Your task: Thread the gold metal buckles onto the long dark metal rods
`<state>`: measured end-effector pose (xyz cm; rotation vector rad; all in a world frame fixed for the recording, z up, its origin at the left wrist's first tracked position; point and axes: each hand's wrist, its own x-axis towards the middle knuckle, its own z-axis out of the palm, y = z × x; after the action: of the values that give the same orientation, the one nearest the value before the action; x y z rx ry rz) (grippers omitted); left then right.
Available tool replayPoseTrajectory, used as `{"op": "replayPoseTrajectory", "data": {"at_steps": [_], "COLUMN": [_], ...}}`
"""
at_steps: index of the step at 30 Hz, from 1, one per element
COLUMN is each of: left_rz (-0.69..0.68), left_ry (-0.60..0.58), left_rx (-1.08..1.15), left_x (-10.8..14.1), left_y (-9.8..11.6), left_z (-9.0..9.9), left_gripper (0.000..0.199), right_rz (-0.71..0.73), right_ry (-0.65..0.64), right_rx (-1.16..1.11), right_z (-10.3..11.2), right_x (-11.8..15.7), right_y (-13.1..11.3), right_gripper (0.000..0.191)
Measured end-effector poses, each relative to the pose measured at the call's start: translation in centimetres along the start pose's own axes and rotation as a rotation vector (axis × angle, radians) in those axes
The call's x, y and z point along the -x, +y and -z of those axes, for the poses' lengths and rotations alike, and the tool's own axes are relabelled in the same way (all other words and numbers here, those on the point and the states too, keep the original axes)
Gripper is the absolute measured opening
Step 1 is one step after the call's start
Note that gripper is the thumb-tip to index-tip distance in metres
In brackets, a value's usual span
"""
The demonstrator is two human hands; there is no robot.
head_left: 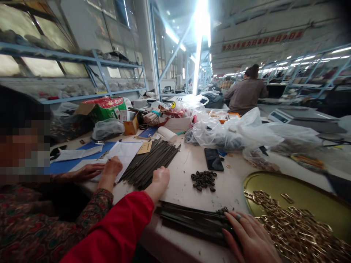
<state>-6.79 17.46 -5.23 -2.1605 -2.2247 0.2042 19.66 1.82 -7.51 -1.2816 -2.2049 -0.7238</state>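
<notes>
Far left: a co-worker's hands (87, 171), in a floral sleeve (93, 206), rest on a paper sheet (123, 155) lying over a blue mat (79, 157).

Left hand (160, 179): red sleeve (120, 228), pressing down on the near end of a first bundle of dark strips (148, 164).

Left grip: fingers hidden from my seat, so I cannot tell.

Middle of table: small dark rings (204, 180) heaped between both bundles, a phone (214, 159) just beyond.

Right hand (251, 237): ringed fingers spread over the end of a second bundle of dark strips (192, 223).

Right grip: draped, not visibly clenched; I cannot confirm a hold.

Far right: a gold tray (293, 197) of brass rectangular loops (290, 230), just beside that hand.
</notes>
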Motion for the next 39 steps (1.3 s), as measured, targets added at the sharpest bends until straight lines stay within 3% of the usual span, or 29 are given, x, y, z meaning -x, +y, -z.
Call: {"op": "replayPoseTrajectory", "data": {"at_steps": [7,13,17,19,21,24,27,30,34,36,39], "left_rz": [-0.052,-0.087,-0.070,-0.092,-0.141,-0.244,-0.332,-0.333,-0.259,-0.185,-0.049], "left_ry": [-0.004,-0.003,-0.009,-0.025,-0.066,-0.192,-0.368,-0.611,-0.939,-0.978,-0.956], "left_rx": [0.052,0.153,0.294,0.391,0.496,0.639,0.830,1.054,1.382,1.531,1.643], "left_x": [1.1,2.5,2.2,2.8,4.6,9.5,14.5,16.8,15.6,14.2,12.6], "left_y": [-1.0,-1.7,-1.4,-1.4,-1.4,-1.4,-1.6,-1.2,1.3,2.7,4.0], "left_z": [0.4,0.0,1.6,2.7,3.5,3.9,3.6,3.4,3.5,3.5,3.3], "left_gripper": [0.028,0.028,0.029,0.025,0.019,0.031,0.032,0.032,0.029,0.027,0.027], "right_rz": [-0.008,-0.024,-0.095,-0.273,-0.570,-1.041,-1.260,-1.260,-1.066,-0.899,-0.651], "right_ry": [-0.012,-0.011,-0.030,-0.113,-0.190,-0.234,-0.187,-0.162,-0.449,-0.521,-0.469], "right_rx": [-0.003,-0.164,-0.335,-0.507,-0.757,-1.204,-1.479,-1.443,-1.368,-1.272,-0.854], "right_z": [3.4,4.2,4.4,4.2,3.7,2.7,2.0,1.7,1.0,0.2,-2.2], "right_x": [0.5,-1.2,-1.1,-0.6,-0.4,-1.0,-2.3,-3.6,-5.2,-6.0,-7.0], "right_y": [-0.7,-3.1,-3.5,-3.1,-2.6,-1.8,-1.2,-1.2,-1.4,-0.6,2.0], "right_gripper": [0.034,0.024,0.023,0.023,0.025,0.043,0.051,0.040,0.039,0.036,0.028]}}
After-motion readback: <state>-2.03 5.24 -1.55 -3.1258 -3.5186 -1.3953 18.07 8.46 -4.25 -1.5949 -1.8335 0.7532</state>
